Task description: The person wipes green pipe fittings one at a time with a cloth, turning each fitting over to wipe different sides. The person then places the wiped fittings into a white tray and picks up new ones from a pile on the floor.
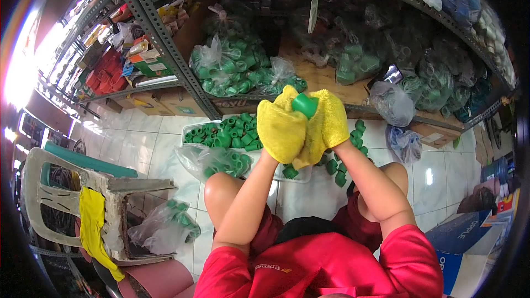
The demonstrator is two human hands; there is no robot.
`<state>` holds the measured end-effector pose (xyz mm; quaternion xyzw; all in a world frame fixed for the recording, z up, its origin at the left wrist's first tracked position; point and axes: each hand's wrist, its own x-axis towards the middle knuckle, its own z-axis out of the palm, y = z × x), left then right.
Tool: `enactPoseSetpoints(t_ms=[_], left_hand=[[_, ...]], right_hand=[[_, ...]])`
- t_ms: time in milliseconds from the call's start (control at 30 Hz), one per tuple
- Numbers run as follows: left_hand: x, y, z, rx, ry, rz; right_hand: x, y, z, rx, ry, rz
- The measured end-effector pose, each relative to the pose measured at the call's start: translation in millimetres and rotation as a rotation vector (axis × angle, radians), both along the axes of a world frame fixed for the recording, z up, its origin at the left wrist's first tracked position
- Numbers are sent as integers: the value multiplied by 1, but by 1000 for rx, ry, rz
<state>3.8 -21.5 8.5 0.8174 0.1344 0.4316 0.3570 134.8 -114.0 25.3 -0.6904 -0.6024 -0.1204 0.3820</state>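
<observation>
Indoors | tiled floor (309, 201) | metal shelving (167, 49) | left hand (280, 132) and right hand (331, 118) grasp green fitting (303, 105) through yellow cloth (302, 160)

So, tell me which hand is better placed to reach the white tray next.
Likely the left hand: most of the tray extends to its left, while the right hand is nearer loose green fittings on the floor.

the red shirt (353, 256) has a word on it that starts with "prima", and the tiny letters under it are too small to read. the blue and white box (461, 230) says "opple", and "op" shows on its side too.
</observation>
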Motion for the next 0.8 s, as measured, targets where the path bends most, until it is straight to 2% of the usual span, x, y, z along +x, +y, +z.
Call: enactPoseSetpoints(t_ms=[33,100,133,167,200,233,267,333,367,400,533,600,633,667,700,733,767,800], left_hand=[[0,3,7,-41,72,-10],[3,6,22,-121,217,-35],[6,4,29,-123,217,-37],[8,1,36,-803,-117,-274],[9,-1,39,-1471,-476,-508],[7,1,32,-1522,-525,-640],[5,-1,30,-1522,-525,-641],[-1,-6,31,-1837,-537,-641],[3,-4,-2,-1783,-582,-623],[-2,-10,1,-1783,-582,-623],[-9,-20,11,-1838,-464,-656],[-7,-23,10,-1325,-430,-692],[-3,-21,1,-1324,-434,-690],[2,-15,-15,-1017,-230,-421],[7,-11,-23,-700,-32,-159],[6,-12,-4,-701,-31,-159],[3,-11,16,-1179,-187,-442],[1,-10,31,-1647,-351,-736]], right_hand=[[-3,-1,14,0,1,0],[-11,0,34,-386,20,-59],[-9,1,19,-388,20,-61],[-5,6,-10,-85,330,73],[-7,7,-16,227,634,206],[-2,6,-18,39,878,257],[-1,3,-22,39,878,256],[-7,-5,-24,-36,791,370],[-21,3,-34,225,557,262],[-22,4,-31,225,557,262],[-18,3,-8,19,26,-11],[-15,5,16,-83,-244,-140],[-16,5,39,-332,-189,-135],[-5,12,23,-332,-190,-131],[11,20,-9,-162,609,267],[5,22,2,49,1399,664],[7,8,17,-56,1792,549],[18,4,6,-57,1791,551]])
